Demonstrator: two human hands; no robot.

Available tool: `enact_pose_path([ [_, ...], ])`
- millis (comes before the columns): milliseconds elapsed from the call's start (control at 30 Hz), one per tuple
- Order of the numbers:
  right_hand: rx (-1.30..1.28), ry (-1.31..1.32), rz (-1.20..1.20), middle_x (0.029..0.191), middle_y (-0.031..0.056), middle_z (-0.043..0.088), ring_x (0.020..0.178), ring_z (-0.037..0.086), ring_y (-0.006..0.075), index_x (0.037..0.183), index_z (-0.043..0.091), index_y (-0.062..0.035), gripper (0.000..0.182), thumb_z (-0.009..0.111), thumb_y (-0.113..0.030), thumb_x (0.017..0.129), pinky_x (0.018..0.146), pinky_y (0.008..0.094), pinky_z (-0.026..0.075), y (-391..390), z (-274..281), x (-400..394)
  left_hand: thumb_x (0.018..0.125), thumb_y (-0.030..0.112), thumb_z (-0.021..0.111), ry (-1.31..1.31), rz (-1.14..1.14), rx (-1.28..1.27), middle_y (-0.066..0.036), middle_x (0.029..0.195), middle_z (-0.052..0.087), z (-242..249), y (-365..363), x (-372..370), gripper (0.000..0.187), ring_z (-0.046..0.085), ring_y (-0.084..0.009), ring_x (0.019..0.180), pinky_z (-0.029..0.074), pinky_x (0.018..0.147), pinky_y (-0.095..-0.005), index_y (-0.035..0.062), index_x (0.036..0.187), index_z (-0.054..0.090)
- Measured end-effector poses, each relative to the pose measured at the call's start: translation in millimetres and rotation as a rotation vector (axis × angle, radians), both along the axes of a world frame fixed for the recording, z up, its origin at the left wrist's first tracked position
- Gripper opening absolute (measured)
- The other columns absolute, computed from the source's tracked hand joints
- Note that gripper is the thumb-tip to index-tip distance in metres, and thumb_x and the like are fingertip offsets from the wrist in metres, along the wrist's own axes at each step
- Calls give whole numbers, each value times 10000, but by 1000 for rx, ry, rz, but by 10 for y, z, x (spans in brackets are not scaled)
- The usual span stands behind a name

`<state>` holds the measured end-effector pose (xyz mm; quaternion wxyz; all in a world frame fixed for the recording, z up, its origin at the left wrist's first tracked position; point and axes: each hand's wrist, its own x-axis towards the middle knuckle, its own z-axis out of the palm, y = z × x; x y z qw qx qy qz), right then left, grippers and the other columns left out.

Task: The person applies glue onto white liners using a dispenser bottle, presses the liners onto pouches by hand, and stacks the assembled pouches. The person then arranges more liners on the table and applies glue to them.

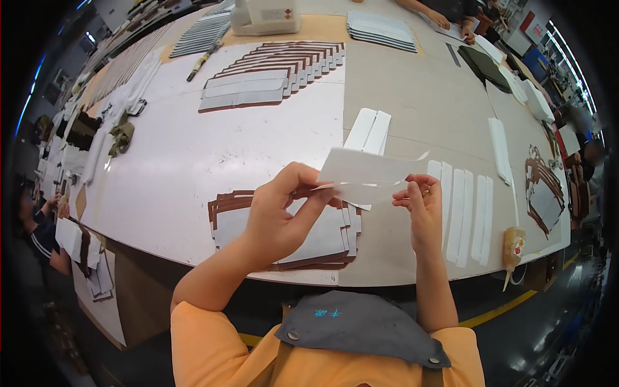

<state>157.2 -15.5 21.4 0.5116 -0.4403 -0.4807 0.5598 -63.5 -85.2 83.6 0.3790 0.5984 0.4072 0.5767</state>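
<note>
Above the table's front part, my left hand (290,206) pinches the left edge of a thin white sheet (367,171). My right hand (422,203) is at the sheet's right end, thumb and fingers closed near a narrow strip at its edge. Below my left hand lies a stack of grey pieces with brown edges (232,222). Behind the sheet, white strips (367,129) lie side by side. To the right of my right hand several long white strips (459,213) lie in a row.
A fanned row of brown-edged pieces (244,89) lies at the back left, near a knife-like tool (204,62) and a white jug (265,18). A glue bottle (514,246) stands at the right edge. Another person's hands (445,22) are at the far side.
</note>
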Motion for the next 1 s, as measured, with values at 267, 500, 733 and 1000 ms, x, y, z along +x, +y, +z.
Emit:
enact_pose_path([
  [267,36,169,16,869,53,511,700,548,111,1006,443,-23,137,521,-78,908,649,278,487,42,43,-448,909,9,495,-184,29,43,-122,950,608,-37,-376,-450,105,628,-181,852,523,757,-307,-18,1011,497],
  [500,88,149,57,867,61,523,662,527,107,982,436,-36,129,509,0,881,607,262,476,-15,54,-623,915,26,492,-149,106,65,-144,961,599,-196,-564,-800,121,630,-191,794,530,717,-311,-32,1021,483],
  [733,268,-63,172,880,89,487,631,496,99,1002,371,-28,233,484,84,832,565,229,457,-278,-34,-654,884,-26,510,-346,517,-100,-67,809,477,-469,-876,-931,127,624,-170,741,520,670,-270,12,915,393],
  [1000,439,-536,474,947,105,505,753,504,130,1118,460,-31,350,534,88,797,650,205,421,-533,-471,-326,842,-31,567,477,527,-318,-100,869,532,-972,-1419,-937,231,554,-187,623,520,645,-286,40,1001,416],
])
